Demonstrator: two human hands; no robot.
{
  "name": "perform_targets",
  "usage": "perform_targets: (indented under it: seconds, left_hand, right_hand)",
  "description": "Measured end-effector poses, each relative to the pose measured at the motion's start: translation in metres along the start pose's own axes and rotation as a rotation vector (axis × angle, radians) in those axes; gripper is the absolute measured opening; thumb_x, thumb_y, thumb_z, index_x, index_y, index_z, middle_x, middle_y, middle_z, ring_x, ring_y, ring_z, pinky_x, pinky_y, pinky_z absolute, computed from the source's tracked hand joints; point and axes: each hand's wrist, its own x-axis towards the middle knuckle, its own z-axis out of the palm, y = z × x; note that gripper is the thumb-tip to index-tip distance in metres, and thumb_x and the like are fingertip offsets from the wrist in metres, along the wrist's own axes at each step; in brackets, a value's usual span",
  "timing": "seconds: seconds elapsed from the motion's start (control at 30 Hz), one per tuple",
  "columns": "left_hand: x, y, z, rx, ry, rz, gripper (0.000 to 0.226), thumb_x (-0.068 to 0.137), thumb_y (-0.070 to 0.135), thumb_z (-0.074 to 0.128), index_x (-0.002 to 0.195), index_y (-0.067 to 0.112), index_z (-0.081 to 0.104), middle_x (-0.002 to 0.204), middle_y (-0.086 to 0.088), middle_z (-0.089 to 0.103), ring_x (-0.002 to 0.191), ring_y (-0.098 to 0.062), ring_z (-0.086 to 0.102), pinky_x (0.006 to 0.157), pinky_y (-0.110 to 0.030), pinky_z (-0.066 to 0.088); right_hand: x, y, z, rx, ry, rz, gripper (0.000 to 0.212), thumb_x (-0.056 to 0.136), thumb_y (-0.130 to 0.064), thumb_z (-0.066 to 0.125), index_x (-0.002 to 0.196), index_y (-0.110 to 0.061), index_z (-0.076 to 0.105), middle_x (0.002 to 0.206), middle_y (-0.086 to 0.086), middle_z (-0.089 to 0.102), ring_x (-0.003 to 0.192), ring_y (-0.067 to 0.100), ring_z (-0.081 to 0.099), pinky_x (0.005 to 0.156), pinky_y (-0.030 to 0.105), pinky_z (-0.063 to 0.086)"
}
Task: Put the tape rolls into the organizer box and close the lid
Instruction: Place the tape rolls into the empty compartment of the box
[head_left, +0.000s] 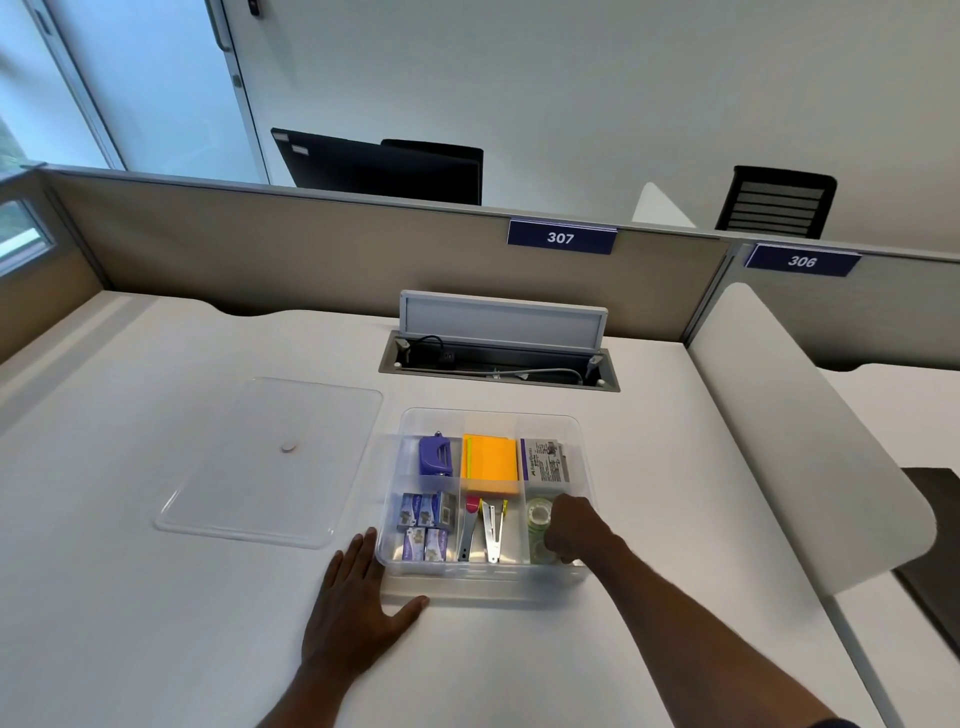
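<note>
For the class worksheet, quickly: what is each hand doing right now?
Left hand: open, flat on the desk, against the box.
Right hand: inside the box, curled over a tape roll; grip cannot be told.

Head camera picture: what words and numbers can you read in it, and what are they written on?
"307": white digits on the dark blue sign clipped to the beige desk partition.
"306": white digits on the second dark blue sign, further right.
White and purple printed packet in the clear plastic organizer box: print too small to read.
Small blue boxes in the organizer: print too blurred to read.
</note>
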Motion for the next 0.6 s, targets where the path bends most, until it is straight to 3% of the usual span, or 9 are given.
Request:
perform_targets:
  seconds: [0.17, 0.27, 0.53, 0.6]
  left_hand:
    - [0.0001, -0.0004, 0.0009, 0.003, 0.003, 0.001, 0.104, 0.071, 0.086, 0.033, 0.149, 0.018, 0.025, 0.158, -0.002, 0.025, 0.146, -0.015, 0.019, 0.116, -0.025, -0.003]
    - [0.0, -0.0006, 0.0014, -0.002, 0.008, -0.003, 0.104, 0.07, 0.086, 0.034, 0.149, 0.019, 0.024, 0.158, -0.002, 0.025, 0.146, -0.015, 0.019, 0.117, -0.026, 0.0]
    - [0.0005, -0.0008, 0.0012, -0.005, 0.012, 0.004, 0.103, 0.071, 0.085, 0.034, 0.149, 0.018, 0.026, 0.157, -0.003, 0.027, 0.145, -0.017, 0.022, 0.117, -0.026, 0.0]
    - [0.0007, -0.0014, 0.0023, -0.009, 0.01, 0.002, 0.104, 0.07, 0.087, 0.032, 0.149, 0.02, 0.023, 0.158, -0.002, 0.024, 0.146, -0.016, 0.019, 0.119, -0.028, 0.002]
  right_hand:
    - [-0.0005, 0.0027, -0.0024, 0.03, -0.012, 0.038, 0.038, 0.075, -0.007, 0.069, 0.11, 0.002, 0.055, 0.11, 0.019, 0.067, 0.098, 0.029, 0.067, 0.066, 0.025, 0.049]
    - [-0.0007, 0.0044, -0.0026, 0.014, -0.014, 0.039, 0.041, 0.074, -0.01, 0.072, 0.11, 0.0, 0.057, 0.112, 0.017, 0.068, 0.102, 0.028, 0.066, 0.076, 0.026, 0.052]
    - [0.0017, 0.0049, -0.0029, 0.013, -0.012, 0.014, 0.036, 0.075, -0.006, 0.069, 0.109, 0.001, 0.057, 0.11, 0.018, 0.068, 0.098, 0.028, 0.067, 0.062, 0.017, 0.046]
    - [0.0028, 0.0033, -0.0039, 0.005, 0.033, -0.016, 0.033, 0.077, -0.001, 0.064, 0.109, 0.003, 0.057, 0.11, 0.021, 0.067, 0.097, 0.03, 0.067, 0.065, 0.021, 0.046]
